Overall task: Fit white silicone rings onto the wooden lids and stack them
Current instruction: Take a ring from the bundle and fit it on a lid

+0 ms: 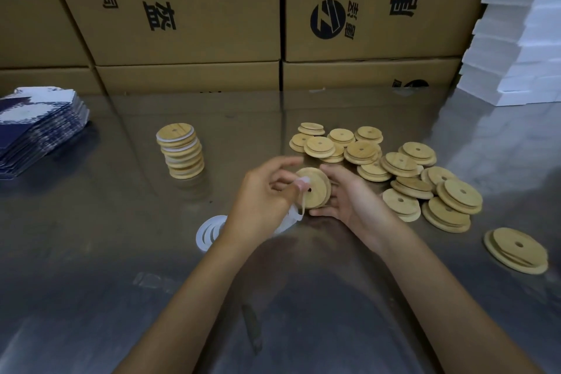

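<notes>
Head view: the right hand [343, 194] cradles one wooden lid [314, 188] on edge, fingers curled round its far rim, stepped face w/ centre hole turned toward the left hand [267, 194]. The left hand pinches a white silicone ring [300, 191], stretched thin and blurred, across the lid's near edge; its upper fingers look loosely spread. The ring appears caught on the lid's top edge only, not seated all round, though blur makes that hard to confirm. More spare rings [209, 232] lie flat on the metal table [121, 252], just beside and partly under the left wrist. The finished stack [181, 151] stands well apart to the left; the unfitted lid pile [394, 167] sprawls just beyond and right of the right hand.

Risks, as a judgement: the ring could snap back off the rim if the pinch slips while it's under tension; it could also seat twisted, or ride over the step instead of into it. The lid is held at its edge only, so a hard pull may tip it out of the right hand. Stack leans a bit, so another lid set off-centre might topple it.
</notes>
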